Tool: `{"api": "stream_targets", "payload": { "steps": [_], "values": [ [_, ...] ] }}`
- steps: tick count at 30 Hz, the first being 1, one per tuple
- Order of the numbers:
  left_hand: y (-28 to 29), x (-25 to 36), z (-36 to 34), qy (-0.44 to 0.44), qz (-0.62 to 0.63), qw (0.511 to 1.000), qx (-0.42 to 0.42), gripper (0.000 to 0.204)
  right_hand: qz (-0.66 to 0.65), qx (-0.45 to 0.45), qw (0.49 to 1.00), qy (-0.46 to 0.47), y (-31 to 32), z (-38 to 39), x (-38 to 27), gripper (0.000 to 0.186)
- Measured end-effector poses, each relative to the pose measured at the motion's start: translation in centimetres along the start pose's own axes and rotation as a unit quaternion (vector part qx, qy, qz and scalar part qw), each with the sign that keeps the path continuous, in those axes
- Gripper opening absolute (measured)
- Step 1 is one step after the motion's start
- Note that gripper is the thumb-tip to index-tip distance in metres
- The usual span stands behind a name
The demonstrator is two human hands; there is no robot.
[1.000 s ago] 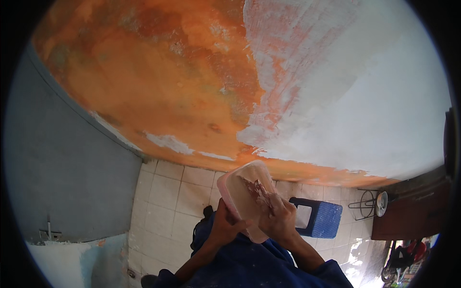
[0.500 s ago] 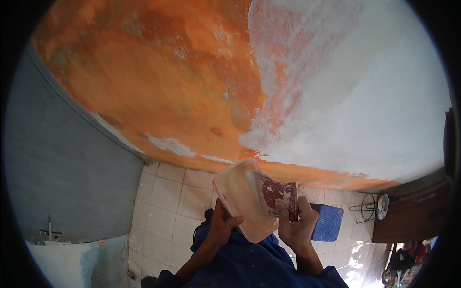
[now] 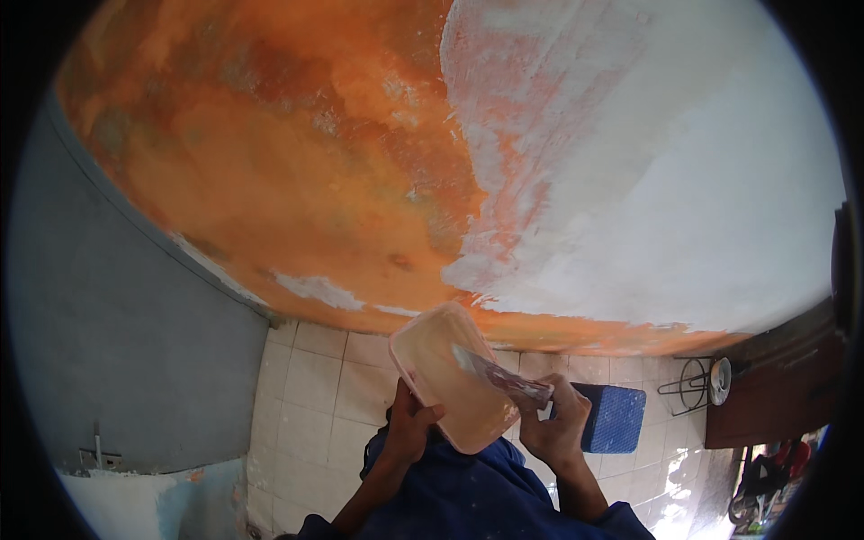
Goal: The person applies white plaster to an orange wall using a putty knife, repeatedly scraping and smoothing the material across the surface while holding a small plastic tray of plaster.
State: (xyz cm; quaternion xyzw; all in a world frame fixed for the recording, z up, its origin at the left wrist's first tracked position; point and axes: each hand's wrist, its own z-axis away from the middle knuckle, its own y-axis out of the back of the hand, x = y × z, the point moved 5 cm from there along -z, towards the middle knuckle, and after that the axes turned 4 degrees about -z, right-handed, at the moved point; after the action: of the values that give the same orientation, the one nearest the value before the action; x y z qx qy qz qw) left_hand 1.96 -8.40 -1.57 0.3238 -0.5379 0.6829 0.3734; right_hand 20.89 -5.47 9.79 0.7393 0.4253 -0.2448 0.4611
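Observation:
My left hand [image 3: 409, 427] is closed on the near left rim of a shallow pale plastic tub [image 3: 421, 346] with rounded corners. Whitish putty coats the tub's inside. In my right hand [image 3: 558, 427] is a putty knife [image 3: 509, 380] with a worn reddish-brown, putty-flecked body. Its pale blade end points left into the tub, and the tool is tilted nearly edge-on. Whether the blade touches the bottom I cannot tell. Ahead stands a wall, patchy orange [image 3: 270, 180] on the left and coated with white putty [image 3: 684, 198] on the right.
A blue textured stool or box [image 3: 617, 419] stands on the tiled floor [image 3: 301, 405] beside my right hand. Farther right are a metal stand with a round top [image 3: 720, 382] and a brown wooden piece [image 3: 765, 409]. A grey wall [image 3: 135, 297] closes off the left.
The putty knife has turned from showing its broad face to nearly edge-on, its blade end now over the tub's middle. My left hand keeps its hold on the tub.

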Motion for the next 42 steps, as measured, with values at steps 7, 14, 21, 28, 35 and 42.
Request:
{"api": "stream_targets", "payload": {
  "steps": [7,14,21,28,35,42],
  "values": [
    [0.2,0.1,0.0,-0.004,-0.057,0.998,-0.002,0.069,-0.025,0.0,0.999,-0.041,0.7,0.0,2.0,0.015],
    [0.3,-0.2,-0.4,0.014,0.022,1.0,-0.008,0.07,-0.37,-0.022,0.884,-0.285,-1.3,0.4,5.5,0.018],
    [1.8,-0.9,-1.2,0.019,0.012,1.0,0.014,0.065,-0.52,-0.052,0.754,-0.398,-3.4,2.0,7.4,0.023],
    [2.1,-1.6,-2.5,0.061,0.055,0.996,0.035,0.058,-0.636,-0.028,0.667,-0.387,-4.9,1.8,7.3,0.022],
    [1.0,-1.9,-3.6,0.106,-0.012,0.994,0.013,0.063,-0.66,0.058,0.657,-0.36,-6.1,0.7,6.2,0.021],
    [1.5,-1.7,-4.0,0.102,0.065,0.993,-0.003,0.05,-0.637,0.098,0.705,-0.297,-4.7,-0.3,4.7,0.02]
  ]
}}
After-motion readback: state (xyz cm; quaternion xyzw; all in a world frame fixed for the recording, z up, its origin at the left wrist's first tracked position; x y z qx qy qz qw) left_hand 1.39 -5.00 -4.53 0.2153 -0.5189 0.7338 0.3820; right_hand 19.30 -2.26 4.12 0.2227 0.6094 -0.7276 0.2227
